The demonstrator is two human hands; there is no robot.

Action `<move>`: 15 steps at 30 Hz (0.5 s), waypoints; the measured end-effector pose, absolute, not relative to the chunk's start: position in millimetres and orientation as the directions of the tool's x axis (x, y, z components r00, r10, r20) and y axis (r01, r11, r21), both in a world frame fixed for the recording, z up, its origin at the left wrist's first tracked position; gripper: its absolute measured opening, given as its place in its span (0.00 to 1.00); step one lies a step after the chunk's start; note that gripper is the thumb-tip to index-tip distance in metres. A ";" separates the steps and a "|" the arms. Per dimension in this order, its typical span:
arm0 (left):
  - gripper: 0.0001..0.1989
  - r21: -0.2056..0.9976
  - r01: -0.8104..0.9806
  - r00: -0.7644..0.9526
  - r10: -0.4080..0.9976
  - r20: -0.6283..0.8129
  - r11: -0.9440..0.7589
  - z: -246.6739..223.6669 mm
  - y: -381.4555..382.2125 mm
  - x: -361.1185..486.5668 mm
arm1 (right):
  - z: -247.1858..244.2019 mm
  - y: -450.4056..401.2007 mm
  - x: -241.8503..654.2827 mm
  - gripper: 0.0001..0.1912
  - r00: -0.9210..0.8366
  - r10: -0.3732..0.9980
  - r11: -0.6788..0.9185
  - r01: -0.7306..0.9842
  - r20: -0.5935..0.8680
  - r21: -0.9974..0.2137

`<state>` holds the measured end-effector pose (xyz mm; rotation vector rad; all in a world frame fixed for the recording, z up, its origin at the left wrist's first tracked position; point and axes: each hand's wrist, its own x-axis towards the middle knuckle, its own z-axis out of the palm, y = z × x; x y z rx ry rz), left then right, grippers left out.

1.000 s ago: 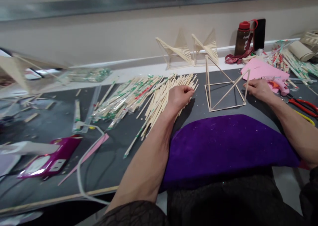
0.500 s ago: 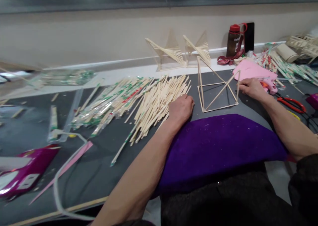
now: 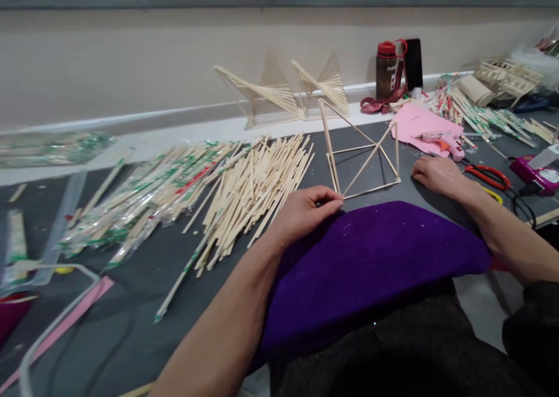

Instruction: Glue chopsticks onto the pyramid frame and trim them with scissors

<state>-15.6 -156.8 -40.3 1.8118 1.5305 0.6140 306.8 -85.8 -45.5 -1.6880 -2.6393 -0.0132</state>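
The left hand [image 3: 311, 208] had thumb and forefinger drawn together right at the near corner of the stick frame [image 3: 360, 170], perhaps steadying it; whether it truly pinched the wood I could not tell. The right hand [image 3: 441, 173] lay low over the table [image 3: 131, 321], to the right of the frame and apart from it, fingers curled under; whether they hid anything I could not tell.

The frame stood on its base, squarely between the hands, probably so that either could reach its corners. A purple cloth [image 3: 375, 257] covered the near edge, likely to guard the clothes. Loose bare sticks [image 3: 262, 181] were heaped by the left forearm, apparently for easy picking, with wrapped sticks [image 3: 161, 187] beyond them. Past the right hand, a pink glue gun [image 3: 455, 148] rested on pink paper [image 3: 410, 123], seemingly kept off the table top, and red-handled pliers [image 3: 493, 177] lay near the wrist.

Two twisted stick models [image 3: 266, 91] [image 3: 325, 88] stood by the wall, presumably out of the way. A red-capped bottle [image 3: 386, 74] stood there too, beside a dark tablet or phone [image 3: 413, 65]. The bottle bore pale lettering and a white patch, too small to read; the green-and-red print on the wrappers was likewise illegible.
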 end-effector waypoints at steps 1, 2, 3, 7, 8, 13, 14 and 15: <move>0.12 0.776 0.630 0.125 0.990 -0.065 -0.029 -39.4 -155.6 -18.5 | -45.3 -88.0 304.3 0.13 -0.404 0.915 0.404 0.914 -0.001 0.041; 0.13 0.788 0.615 0.053 0.997 -0.053 0.009 -38.6 -154.2 -21.7 | -45.0 -89.2 302.6 0.14 -0.389 0.921 0.389 0.919 -0.010 0.072; 0.14 0.786 0.618 -0.006 0.999 -0.036 0.032 -38.0 -153.0 -25.2 | -44.9 -89.7 301.8 0.14 -0.379 0.925 0.379 0.921 -0.017 0.094; 0.12 0.616 0.787 -0.059 0.998 0.029 0.028 -37.6 -150.5 -37.5 | -44.6 -87.3 305.9 0.13 -0.401 0.916 0.401 0.910 -0.021 0.101; 0.11 0.559 0.829 -0.035 0.999 0.031 0.012 -38.0 -150.3 -39.2 | -43.7 -87.5 307.1 0.12 -0.417 0.909 0.416 0.906 -0.011 0.080; 0.13 0.396 0.916 0.057 0.998 0.028 -0.063 -43.4 -148.4 -37.7 | -29.8 -106.8 295.7 0.10 -0.559 0.825 0.564 0.824 0.086 -0.057; 0.14 0.366 0.928 0.064 0.997 0.031 -0.071 -44.8 -147.7 -36.0 | -25.6 -113.7 289.3 0.09 -0.606 0.791 0.612 0.788 0.090 -0.074; 0.14 0.331 0.940 0.077 0.997 0.032 -0.083 -46.0 -147.2 -34.0 | -21.3 -120.8 281.8 0.09 -0.652 0.753 0.658 0.748 0.085 -0.086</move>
